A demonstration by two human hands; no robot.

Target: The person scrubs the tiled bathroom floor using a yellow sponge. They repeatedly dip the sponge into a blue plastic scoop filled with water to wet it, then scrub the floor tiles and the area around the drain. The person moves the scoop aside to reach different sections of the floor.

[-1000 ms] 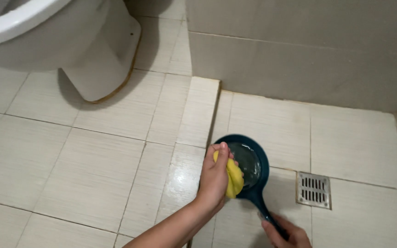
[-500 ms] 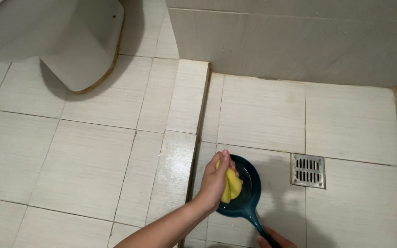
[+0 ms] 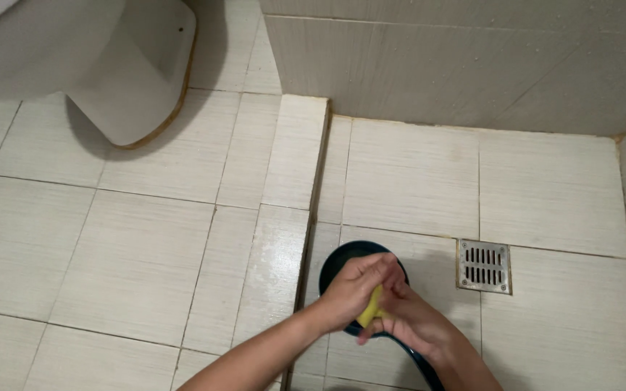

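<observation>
Both hands now meet over the dark blue pan (image 3: 342, 255) on the shower floor: my left hand (image 3: 353, 289) pinches the yellow sponge (image 3: 369, 313), and my right hand (image 3: 411, 318) has left the handle and cups against the sponge. The pan sits nearer the floor drain (image 3: 485, 266), so scrubbing carries on two-handed.

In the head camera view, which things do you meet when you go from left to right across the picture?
Toilet base → raised tile curb → left hand → yellow sponge → right hand → metal floor drain. The dark blue pan under the hands overlaps them, so it is left out.
</observation>
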